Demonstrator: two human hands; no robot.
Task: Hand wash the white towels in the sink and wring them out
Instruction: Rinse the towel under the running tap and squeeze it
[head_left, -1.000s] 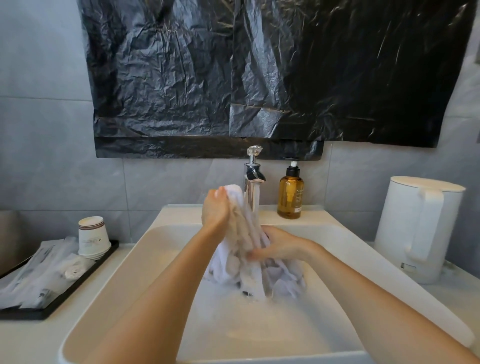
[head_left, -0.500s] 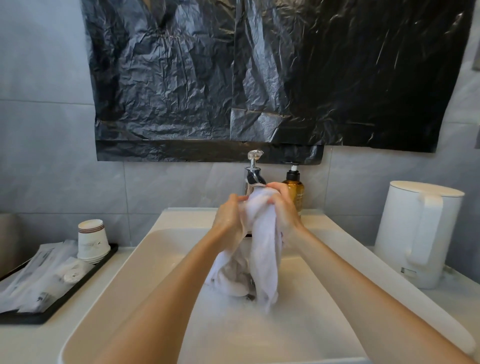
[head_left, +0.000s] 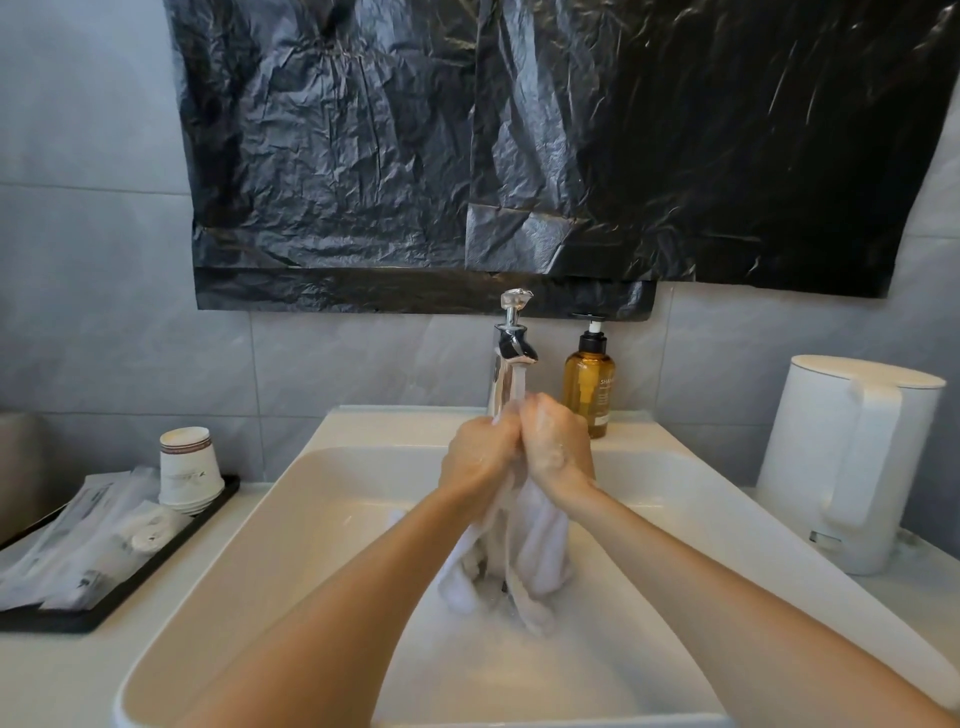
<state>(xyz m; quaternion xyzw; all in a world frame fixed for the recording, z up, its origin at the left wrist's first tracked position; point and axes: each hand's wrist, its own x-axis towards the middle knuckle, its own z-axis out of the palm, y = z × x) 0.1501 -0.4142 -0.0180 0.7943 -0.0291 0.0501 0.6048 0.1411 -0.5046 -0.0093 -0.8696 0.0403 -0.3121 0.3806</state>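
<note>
Left grip and right grip were both clenched on the top end of the white towel. Fists were side by side, knuckles touching, directly under the faucet spout. A thin stream seemed to run from the spout onto them, and the right grip looked wet and soapy. The towel hung bunched below the fists, its lower end down in the sink and dipping into cloudy water at the bottom. Couldn't tell whether the bundle was one towel or more. An amber pump bottle stood on the sink ledge just right of the faucet. A white kettle sat on the bench right of the sink. Left of the sink, a black tray held stacked upside-down paper cups and wrapped packets. A black plastic sheet covered the wall above.
</note>
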